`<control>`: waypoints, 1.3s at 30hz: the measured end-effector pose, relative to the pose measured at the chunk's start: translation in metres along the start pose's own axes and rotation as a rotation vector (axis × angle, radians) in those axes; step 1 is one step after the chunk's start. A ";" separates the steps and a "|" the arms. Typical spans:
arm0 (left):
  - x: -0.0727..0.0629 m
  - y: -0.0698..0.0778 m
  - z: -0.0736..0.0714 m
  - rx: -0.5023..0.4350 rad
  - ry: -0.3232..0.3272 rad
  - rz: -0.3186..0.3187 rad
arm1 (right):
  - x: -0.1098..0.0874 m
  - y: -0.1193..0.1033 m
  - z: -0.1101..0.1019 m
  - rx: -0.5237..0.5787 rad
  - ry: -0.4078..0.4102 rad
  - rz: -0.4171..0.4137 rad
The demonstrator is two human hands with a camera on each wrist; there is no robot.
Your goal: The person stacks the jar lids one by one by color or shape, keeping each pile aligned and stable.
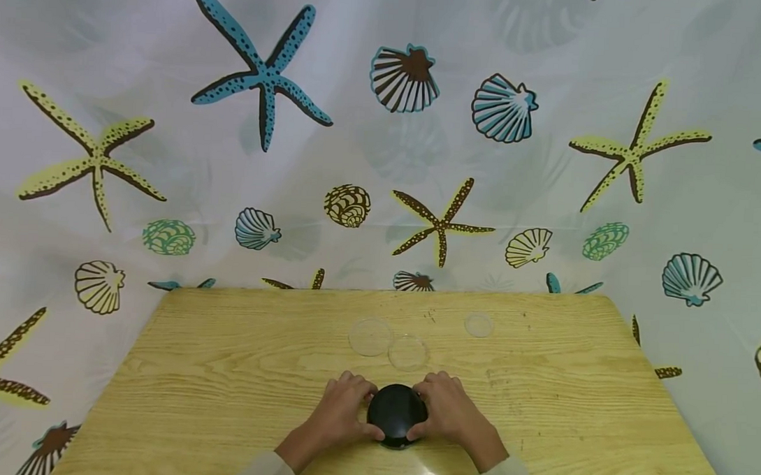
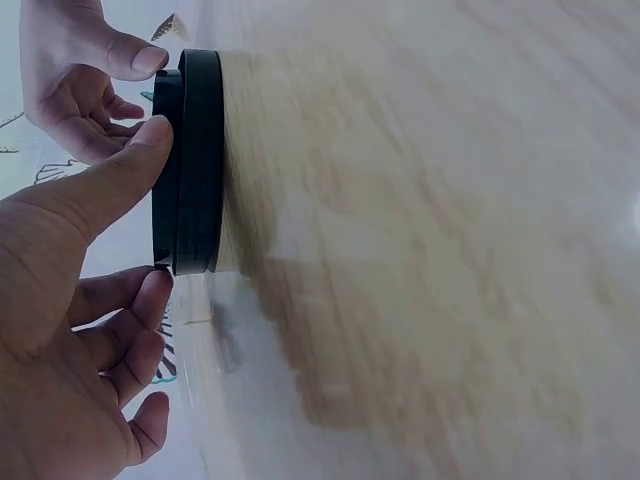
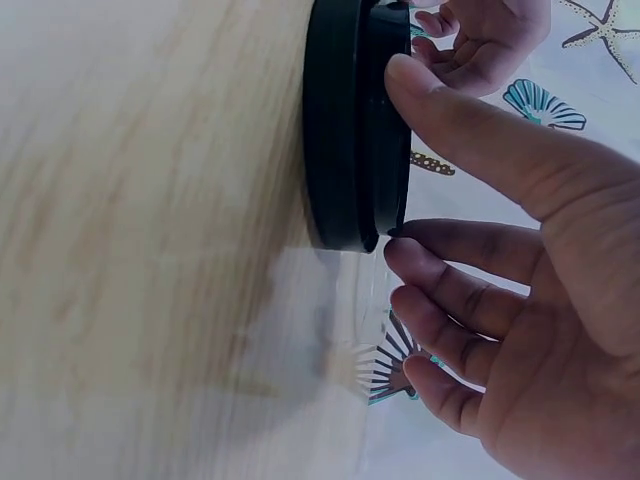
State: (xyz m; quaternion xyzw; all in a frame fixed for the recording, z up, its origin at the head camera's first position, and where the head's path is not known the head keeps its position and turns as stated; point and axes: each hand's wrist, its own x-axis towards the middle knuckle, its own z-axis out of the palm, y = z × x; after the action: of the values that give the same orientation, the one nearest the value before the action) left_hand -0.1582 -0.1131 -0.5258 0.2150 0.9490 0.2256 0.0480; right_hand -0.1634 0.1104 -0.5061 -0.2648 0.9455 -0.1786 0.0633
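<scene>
A round, shallow black disc (image 1: 397, 414) with a stepped rim, like a lid or low dish, sits at the near middle of the table. My left hand (image 1: 344, 412) grips its left side between thumb and fingertips, and my right hand (image 1: 448, 411) grips the right side in the same way. From the side, in the left wrist view, the black disc (image 2: 200, 165) shows a wider band against the tabletop and a narrower band above. The right wrist view has the thumb on the black disc (image 3: 345, 130) and the index fingertip at its edge.
Beyond the hands, three clear round discs lie on the wooden table (image 1: 225, 372): a large one (image 1: 371, 336), a second (image 1: 408, 352) close beside it, and a smaller one (image 1: 479, 324) farther right. A curtain (image 1: 358, 146) printed with shells and starfish stands around the table's back and sides.
</scene>
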 end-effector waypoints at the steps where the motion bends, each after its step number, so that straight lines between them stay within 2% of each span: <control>1: 0.000 0.000 0.000 -0.002 -0.003 -0.002 | 0.000 0.000 0.001 0.004 -0.001 -0.002; 24: -0.002 0.005 0.001 0.028 -0.019 -0.028 | -0.003 0.002 0.009 -0.032 0.014 0.021; 31: -0.003 0.004 0.000 0.032 -0.013 -0.013 | -0.003 0.002 0.007 -0.010 0.000 0.019; 39: -0.001 0.000 -0.006 0.039 -0.001 -0.001 | -0.001 0.003 -0.005 -0.041 0.003 0.019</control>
State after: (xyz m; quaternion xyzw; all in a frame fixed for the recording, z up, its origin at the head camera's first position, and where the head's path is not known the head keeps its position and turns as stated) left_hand -0.1580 -0.1160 -0.5208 0.2154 0.9533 0.2071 0.0443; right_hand -0.1645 0.1147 -0.5025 -0.2567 0.9515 -0.1590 0.0582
